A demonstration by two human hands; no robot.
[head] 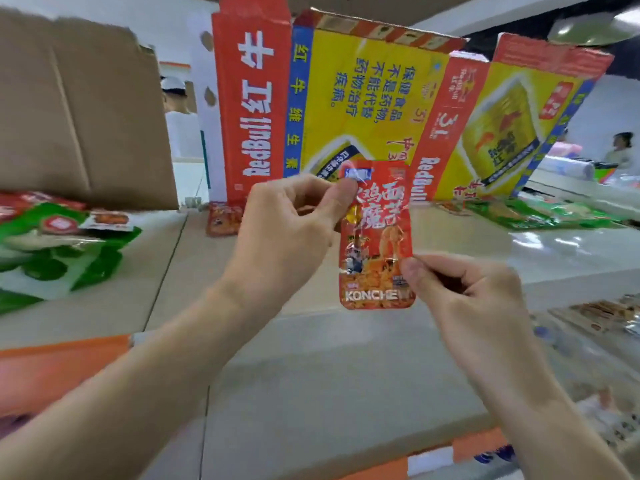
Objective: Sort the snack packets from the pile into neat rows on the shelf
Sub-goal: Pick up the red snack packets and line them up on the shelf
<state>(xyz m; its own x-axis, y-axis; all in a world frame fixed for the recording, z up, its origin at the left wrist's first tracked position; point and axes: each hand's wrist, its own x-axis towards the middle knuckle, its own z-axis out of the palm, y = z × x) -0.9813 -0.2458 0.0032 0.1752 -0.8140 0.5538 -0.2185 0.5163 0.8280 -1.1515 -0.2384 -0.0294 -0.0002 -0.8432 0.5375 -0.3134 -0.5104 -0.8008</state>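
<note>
I hold a small red snack packet marked KONCHEW upright above the shelf. My left hand pinches its top left corner between thumb and forefinger. My right hand pinches its lower right edge. Another small red packet stands at the back of the shelf against the Red Bull cardboard. Green snack packets lie in a heap at the left, and more green packets lie flat at the back right.
Flattened Red Bull cartons form the back wall of the shelf, with a brown cardboard sheet at the left. Brownish packets lie at the right edge. A person stands far off at the right.
</note>
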